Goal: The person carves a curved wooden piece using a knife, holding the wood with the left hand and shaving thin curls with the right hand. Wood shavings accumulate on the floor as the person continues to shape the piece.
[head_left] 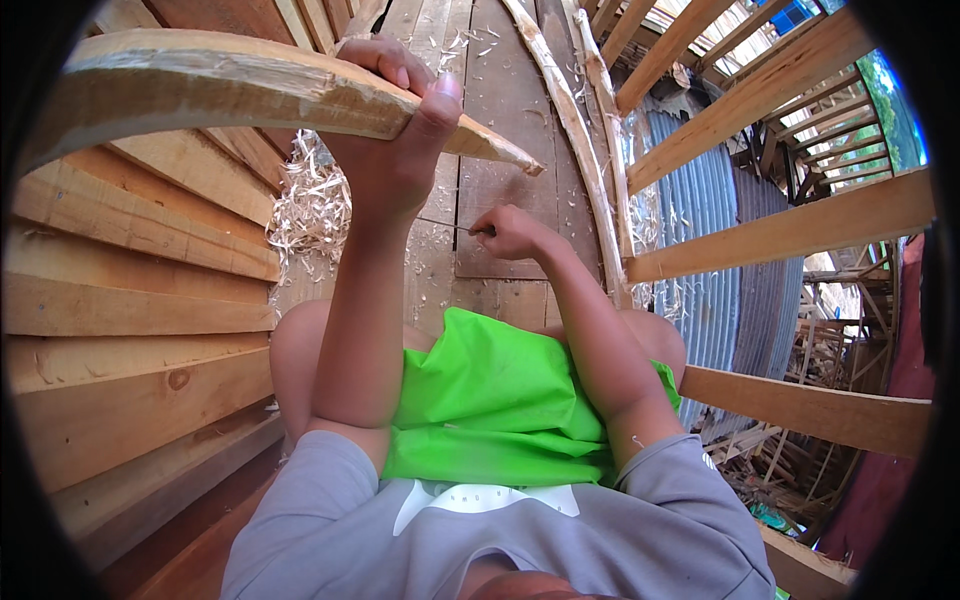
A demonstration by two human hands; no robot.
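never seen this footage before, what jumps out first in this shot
The left hand lifts a long, roughly hewn wooden piece across the top left, its tapered tip pointing right. Below it, at centre, the right hand pinches a thin metal nail over the plank floor. Bright green shorts stand out low in the picture, with pale wood shavings heaped left of the forearm.

A long, pale wooden piece [250,85], rough-hewn and splintered along its edge, is held raised, tapering to a point toward 3 o'clock. A thin nail [452,226] is pinched near the plank floor at 5 o'clock of that tip.
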